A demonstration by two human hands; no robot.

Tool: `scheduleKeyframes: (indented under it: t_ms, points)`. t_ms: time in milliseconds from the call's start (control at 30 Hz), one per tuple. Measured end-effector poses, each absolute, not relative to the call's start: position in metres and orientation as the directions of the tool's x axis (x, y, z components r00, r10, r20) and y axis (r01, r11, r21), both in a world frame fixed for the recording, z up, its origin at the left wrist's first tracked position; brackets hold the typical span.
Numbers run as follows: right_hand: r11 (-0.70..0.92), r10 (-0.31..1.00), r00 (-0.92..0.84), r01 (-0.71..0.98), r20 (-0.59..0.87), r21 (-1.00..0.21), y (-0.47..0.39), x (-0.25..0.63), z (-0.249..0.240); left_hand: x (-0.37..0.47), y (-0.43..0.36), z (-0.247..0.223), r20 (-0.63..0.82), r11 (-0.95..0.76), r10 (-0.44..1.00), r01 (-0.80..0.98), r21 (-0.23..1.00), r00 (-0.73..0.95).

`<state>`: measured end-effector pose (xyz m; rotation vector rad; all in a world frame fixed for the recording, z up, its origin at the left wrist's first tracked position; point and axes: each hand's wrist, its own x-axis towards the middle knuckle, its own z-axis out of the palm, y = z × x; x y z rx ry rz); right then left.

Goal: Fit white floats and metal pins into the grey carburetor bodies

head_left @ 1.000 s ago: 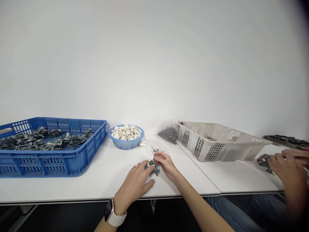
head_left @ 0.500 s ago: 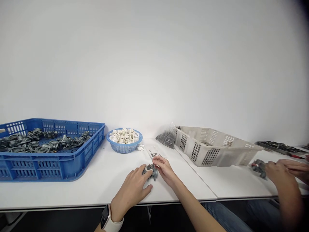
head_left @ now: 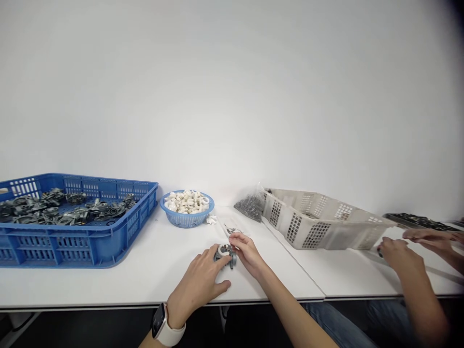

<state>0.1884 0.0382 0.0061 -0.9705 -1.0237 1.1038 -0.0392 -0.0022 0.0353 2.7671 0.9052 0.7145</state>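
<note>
A small grey metal carburetor (head_left: 233, 259) with a white plastic piece (head_left: 224, 250) on top rests on the white table in front of me. My left hand (head_left: 203, 275) steadies it from the left, its index finger over the top and its thumb held apart nearer the edge. At the far right side of the carburetor, my right hand (head_left: 247, 253) has thumb and fingertips pinched together. Whatever those fingertips hold is too small to make out. Just beyond them, a few thin metal pieces (head_left: 232, 230) lie on a clear plastic bag.
A blue crate (head_left: 108, 246) of grey metal parts stands left, beside a blue basket (head_left: 184, 220) of white plastic pieces. A bag of small dark parts (head_left: 250, 207) leans near a white crate (head_left: 337, 237). Another person's hands (head_left: 402, 256) work at right, before a dark-filled tray (head_left: 416, 221).
My hands stay almost in place; the white piece on the carburetor shows more clearly. At right, the other person's hands have shifted left and moved apart.
</note>
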Motion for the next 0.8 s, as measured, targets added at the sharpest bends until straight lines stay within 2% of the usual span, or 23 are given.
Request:
scheduleKeyframes:
  t_ms: [800]
  points:
    - [0.188,0.978,0.119,-0.173,0.169,-0.967,0.0362,0.1887,0.0057,-0.0406,-0.0021,0.035,0.407,-0.814,0.58,0.512,0.274,0.705]
